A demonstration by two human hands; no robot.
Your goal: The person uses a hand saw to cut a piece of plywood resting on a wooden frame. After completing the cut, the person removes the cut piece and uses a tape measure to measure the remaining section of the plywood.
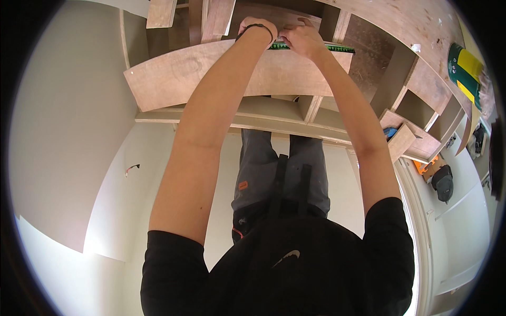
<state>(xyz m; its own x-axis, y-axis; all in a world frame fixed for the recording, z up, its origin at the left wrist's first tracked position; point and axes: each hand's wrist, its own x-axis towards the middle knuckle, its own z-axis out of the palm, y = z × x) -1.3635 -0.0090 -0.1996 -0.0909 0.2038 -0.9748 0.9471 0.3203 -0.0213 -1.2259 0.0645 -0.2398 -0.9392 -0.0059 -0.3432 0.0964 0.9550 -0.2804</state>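
A wide plywood board [284, 73] lies across the wooden frame in front of me. Along its far edge runs a narrow green-and-black patterned strip [340, 49], partly covered by my hands. My left hand [259, 27], with a dark band at the wrist, is closed at that edge, its fingertips mostly hidden. Close beside it, my right hand [303, 40] has its fingers bent and pinched together at the strip, one finger raised. What either hand grips between the fingertips is too small to make out.
Open wooden compartments [279, 109] surround the board. At far left stands a grey panel [68, 105]. A green-and-yellow package [466, 66] rests on the wooden top at right. Below it are a small wooden box [414, 138] and a black bag [443, 183].
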